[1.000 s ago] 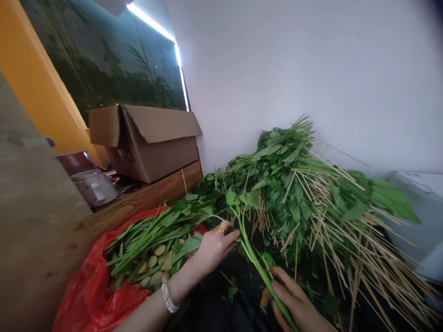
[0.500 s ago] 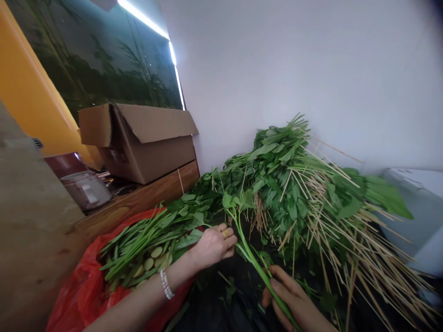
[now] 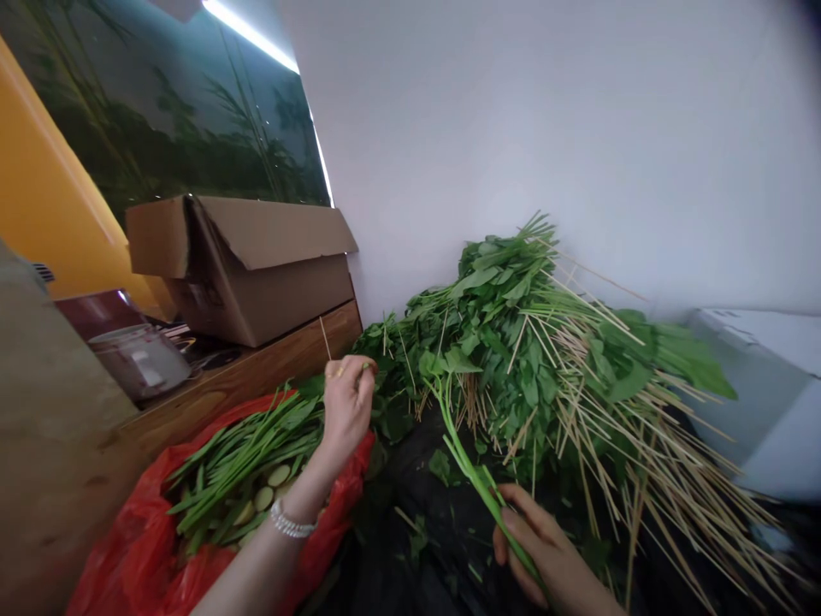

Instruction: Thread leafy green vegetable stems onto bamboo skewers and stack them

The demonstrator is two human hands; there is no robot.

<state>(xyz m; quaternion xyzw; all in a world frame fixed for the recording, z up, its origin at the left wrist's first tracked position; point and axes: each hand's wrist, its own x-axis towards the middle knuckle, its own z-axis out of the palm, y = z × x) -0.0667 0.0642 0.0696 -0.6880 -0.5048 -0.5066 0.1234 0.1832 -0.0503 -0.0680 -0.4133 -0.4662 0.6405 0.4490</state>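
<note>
My right hand (image 3: 535, 547) is closed around a thick green leafy stalk (image 3: 475, 479). The stalk slants up and away, splitting into thinner stems with a few leaves at its tip. My left hand (image 3: 350, 398) is pinched above the far edge of a red plastic bag (image 3: 154, 530). A small green leaf stem (image 3: 366, 366) shows at its fingertips; whatever else it holds is hidden behind the hand. Inside the bag lie long green stems (image 3: 237, 470) and several pale round cut ends (image 3: 263, 498).
A large heap of leafy greens (image 3: 506, 316) rests against the wall, with many thin wooden skewers (image 3: 616, 445) poking out to the right. Black sheeting (image 3: 391, 556) lies below. A cardboard box (image 3: 282, 291) and a plastic tub (image 3: 138, 364) stand at left, a white box (image 3: 763, 376) at right.
My left hand has moved up and to the left, away from the stalk and over the bag's far edge. The right hand keeps its hold on the stalk. The view has shifted slightly.
</note>
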